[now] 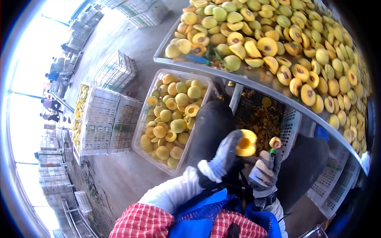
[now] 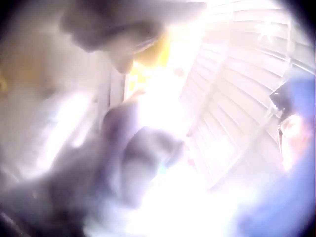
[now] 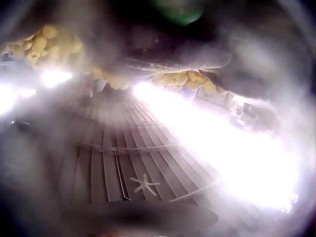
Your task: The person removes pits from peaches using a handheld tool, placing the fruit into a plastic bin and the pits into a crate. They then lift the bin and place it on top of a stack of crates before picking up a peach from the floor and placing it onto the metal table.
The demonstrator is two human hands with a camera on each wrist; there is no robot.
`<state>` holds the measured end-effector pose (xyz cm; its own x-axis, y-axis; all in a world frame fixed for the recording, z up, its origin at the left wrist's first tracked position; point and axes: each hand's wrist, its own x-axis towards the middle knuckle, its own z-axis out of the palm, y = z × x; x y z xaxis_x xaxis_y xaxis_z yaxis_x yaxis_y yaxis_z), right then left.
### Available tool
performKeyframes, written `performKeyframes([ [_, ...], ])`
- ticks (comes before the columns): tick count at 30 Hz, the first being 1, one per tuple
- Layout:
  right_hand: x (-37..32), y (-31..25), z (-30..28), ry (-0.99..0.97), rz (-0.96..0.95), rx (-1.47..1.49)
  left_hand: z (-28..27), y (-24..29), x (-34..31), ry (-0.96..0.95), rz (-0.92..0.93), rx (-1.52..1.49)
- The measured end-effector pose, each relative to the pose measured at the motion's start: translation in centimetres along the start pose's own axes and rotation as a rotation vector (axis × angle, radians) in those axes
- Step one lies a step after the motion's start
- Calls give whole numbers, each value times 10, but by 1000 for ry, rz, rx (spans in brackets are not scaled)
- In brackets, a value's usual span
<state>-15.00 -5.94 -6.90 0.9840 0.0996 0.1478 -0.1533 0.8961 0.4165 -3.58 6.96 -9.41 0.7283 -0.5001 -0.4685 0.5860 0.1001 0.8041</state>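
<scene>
1. Head view: the left hand [image 1: 225, 155], gloved, is pinching an opened yellow fruit [image 1: 246, 143] between its thumb and fingers; the fruit's hollow side is showing. The right hand [image 1: 264, 173], also gloved, is curling its fingers round a green tool [image 1: 272, 151], and a pit [image 1: 275, 142] is sitting at the tool's tip, just beside the fruit. Both hands are hovering above the person's lap, off the near edge of the table [image 1: 254, 88]. Whole and cut fruits are covering the table, and a blue object [image 1: 197, 59] is lying near its left corner. Below that corner, a tub [image 1: 171, 72] is holding more fruits. A bin [image 1: 289, 123] of scraps is standing under the near edge.
2. Left wrist view: blurred gloved fingers are reaching round something yellow; glare is hiding their exact grip.
3. Right wrist view: a dark blur is covering the fingers, so their spread cannot be told; something green is showing above.
</scene>
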Motion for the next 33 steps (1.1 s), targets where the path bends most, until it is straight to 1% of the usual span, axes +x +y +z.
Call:
performKeyframes([
  [1, -3, 1, -6, 140, -44, -39, -29, 5, -6, -58, 559, 526],
  [2, -8, -1, -14, 256, -20, -84, -49, 25, -16, 227, 1144, 1013],
  [3, -9, -6, -23, 259, 36, -106, -75, 41, -16, 335, 1074, 946],
  [4, -8, -9, -24, 294, 62, -143, -102, 62, -10, 356, 753, 543],
  [5, -6, -11, -23, 328, 84, -178, -130, 82, -2, 448, 681, 452],
  [6, -3, -12, -21, 389, 74, -214, -158, 98, 7, 538, 689, 512],
  [7, -3, -13, -23, 412, 59, -214, -197, 108, 23, 599, 761, 723],
  [8, -3, -16, -26, 435, 44, -214, -214, 123, 30, 732, 685, 881],
  [9, -4, -18, -28, 458, 26, -215, -247, 128, 48, 820, 739, 1052],
  [11, -5, -23, -35, 539, 22, -281, -285, 140, 82, 939, 698, 1352],
  [12, -8, -27, -41, 582, 18, -339, -306, 138, 102, 869, 638, 1531],
  [13, -8, -29, -44, 624, 14, -394, -327, 126, 121, 789, 573, 1709],
  [14, -3, -27, -42, 739, -9, -540, -347, 87, 139, 810, 233, 2001],
  [15, 0, -25, -42, 770, -14, -587, -359, 73, 149, 810, 251, 1748],
  [17, 9, -23, -39, 823, -27, -682, -368, 77, 148, 727, 269, 1680],
  [18, 13, -21, -34, 841, -16, -709, -376, 85, 144, 653, 244, 1628],
  [19, 15, -19, -34, 847, -20, -730, -424, 75, 157, 538, 348, 1835],
  [20, 15, -17, -35, 857, -23, -749, -390, 102, 146, 578, 249, 1599],
  [21, 15, -17, -36, 863, -28, -769, -331, 147, 126, 607, 155, 1364],
  [22, 13, -19, -37, 873, -4, -751, -277, 166, 109, 620, 453, 1283],
  [23, 17, -8, -28, 1002, -28, -806, -218, 171, 104, 601, 753, 1168],
  [24, 20, -6, -26, 1063, -22, -803, -181, 169, 107, 510, 815, 1063],
  [25, 19, -6, -24, 1124, -9, -798, -130, 176, 97, 433, 806, 995],
  [26, 17, -8, -26, 1070, 6, -869, -95, 181, 97, 382, 867, 1195],
  [27, 17, -10, -24, 1056, 10, -885, -66, 184, 105, 261, 1019, 1146],
  [28, 17, -11, -22, 1042, 17, -898, -35, 194, 109, 239, 1031, 1293],
  [29, 17, -12, -21, 1027, 24, -907, -12, 198, 121, 271, 988, 1401],
  [30, 17, -13, -20, 1008, 12, -921, 2, 201, 137, 269, 900, 1614],
  [31, 18, -12, -17, 1006, -5, -947, 9, 197, 163, 209, 673, 1807],
  [33, 19, -12, -9, 1005, -40, -996, 24, 182, 205, 241, 476, 1930],
])
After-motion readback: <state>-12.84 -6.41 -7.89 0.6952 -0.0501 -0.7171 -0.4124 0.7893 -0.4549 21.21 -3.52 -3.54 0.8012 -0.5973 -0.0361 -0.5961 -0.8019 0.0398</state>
